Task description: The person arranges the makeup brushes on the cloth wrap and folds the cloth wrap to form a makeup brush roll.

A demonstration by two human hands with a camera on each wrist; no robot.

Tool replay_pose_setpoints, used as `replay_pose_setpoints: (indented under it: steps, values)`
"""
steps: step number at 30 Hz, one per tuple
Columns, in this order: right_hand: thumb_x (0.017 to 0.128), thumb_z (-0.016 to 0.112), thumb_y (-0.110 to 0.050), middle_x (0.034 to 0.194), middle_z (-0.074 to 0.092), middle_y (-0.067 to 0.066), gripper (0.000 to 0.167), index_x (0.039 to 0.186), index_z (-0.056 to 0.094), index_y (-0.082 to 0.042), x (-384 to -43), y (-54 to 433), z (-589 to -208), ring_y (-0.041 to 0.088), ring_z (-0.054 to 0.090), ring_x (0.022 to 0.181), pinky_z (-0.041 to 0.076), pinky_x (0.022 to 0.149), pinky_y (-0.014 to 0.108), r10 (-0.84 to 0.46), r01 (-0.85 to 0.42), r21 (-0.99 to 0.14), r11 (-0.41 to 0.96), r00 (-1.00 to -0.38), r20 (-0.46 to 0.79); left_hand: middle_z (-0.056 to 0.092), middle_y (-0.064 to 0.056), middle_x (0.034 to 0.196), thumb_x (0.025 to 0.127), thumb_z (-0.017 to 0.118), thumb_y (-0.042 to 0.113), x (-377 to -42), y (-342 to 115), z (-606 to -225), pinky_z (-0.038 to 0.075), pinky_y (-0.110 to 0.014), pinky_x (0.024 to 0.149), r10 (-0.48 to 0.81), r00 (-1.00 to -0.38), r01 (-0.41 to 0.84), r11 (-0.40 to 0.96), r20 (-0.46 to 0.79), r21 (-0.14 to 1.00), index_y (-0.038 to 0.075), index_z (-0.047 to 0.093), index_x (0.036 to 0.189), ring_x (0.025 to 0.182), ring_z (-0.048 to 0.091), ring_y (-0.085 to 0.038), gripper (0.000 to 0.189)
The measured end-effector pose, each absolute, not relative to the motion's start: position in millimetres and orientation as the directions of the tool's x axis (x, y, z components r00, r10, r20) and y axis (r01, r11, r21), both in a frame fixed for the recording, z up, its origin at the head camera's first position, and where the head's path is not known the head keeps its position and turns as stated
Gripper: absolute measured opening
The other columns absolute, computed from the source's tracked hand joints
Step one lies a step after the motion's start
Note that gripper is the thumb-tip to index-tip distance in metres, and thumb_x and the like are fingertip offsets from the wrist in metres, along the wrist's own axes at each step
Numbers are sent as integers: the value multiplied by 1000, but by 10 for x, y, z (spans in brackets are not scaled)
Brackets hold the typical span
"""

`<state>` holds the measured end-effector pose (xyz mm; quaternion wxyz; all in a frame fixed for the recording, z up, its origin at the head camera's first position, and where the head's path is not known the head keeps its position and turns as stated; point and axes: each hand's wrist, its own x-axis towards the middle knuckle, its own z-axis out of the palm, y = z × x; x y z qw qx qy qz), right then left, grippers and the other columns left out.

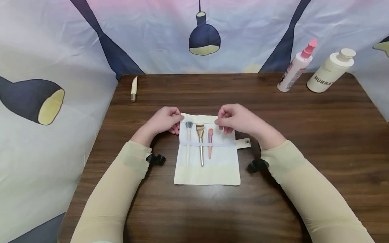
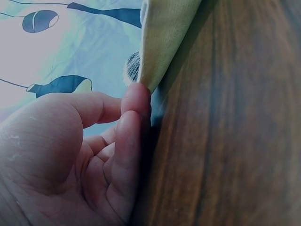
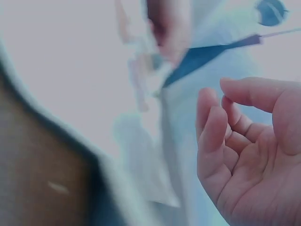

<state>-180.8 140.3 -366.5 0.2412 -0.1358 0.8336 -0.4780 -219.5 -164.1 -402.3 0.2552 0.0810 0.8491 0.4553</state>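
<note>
A cream cloth brush roll lies unrolled on the table, a thin band across its middle. Under the band sit three makeup brushes: a grey-bristled one with a clear handle, a flat gold brush and a short pink brush. My left hand pinches the roll's upper left edge; in the left wrist view thumb and finger meet on the cloth, dark bristles beside it. Above the roll's upper right part is my right hand, fingers loosely bent, thumb apart from them, holding nothing in the right wrist view.
A snap strap sticks out from the roll's right side. At the back left of the brown table lies a small cream tube. A pink-topped spray bottle and a white bottle stand at the back right, before a printed curtain.
</note>
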Motion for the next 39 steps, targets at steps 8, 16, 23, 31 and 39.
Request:
replay_pose_setpoints:
  steps: [8,16,23,31,39]
  values:
    - [101,67,-21,88,69,19,22,105,65,1,-1704,1841,-3510,30,67,71,59,65,40,-396,-2,-841,540,-883,-252,68,-13,74,105,59,23,-2224,-1588,-4047,62,-33,58,374,-860,-74,582,-347,810,2,58,101,62,72,-23,22]
    - [101,68,-21,81,69,12,23,104,66,1,-1591,2291,-3519,21,66,68,58,62,32,-370,-12,-772,635,-883,-291,68,-13,75,105,60,23,-2203,-1601,-4055,62,-34,59,385,-857,-65,579,-343,812,1,59,101,62,72,-24,23]
    - [99,68,-35,73,66,7,32,93,65,-4,-1696,2430,-3616,17,64,61,54,58,33,-295,-55,-516,855,-870,-395,68,-13,75,105,60,24,-2174,-1692,-4080,63,-35,60,372,-854,-91,581,-364,809,0,58,102,63,72,-24,24]
    - [95,69,-46,69,65,5,40,89,60,-7,-1734,2298,-3735,18,64,58,47,59,35,-248,-82,-359,930,-860,-445,67,-13,74,106,59,23,-2149,-1686,-4119,62,-34,59,358,-867,-94,566,-347,819,0,59,103,61,71,-23,23]
    - [95,70,-41,66,63,5,36,87,58,-8,-1724,2259,-3820,18,62,56,43,56,35,-239,-102,-325,940,-879,-413,66,-14,73,105,59,22,-2161,-1647,-4121,62,-34,57,355,-872,-91,560,-338,823,0,59,102,60,70,-23,22]
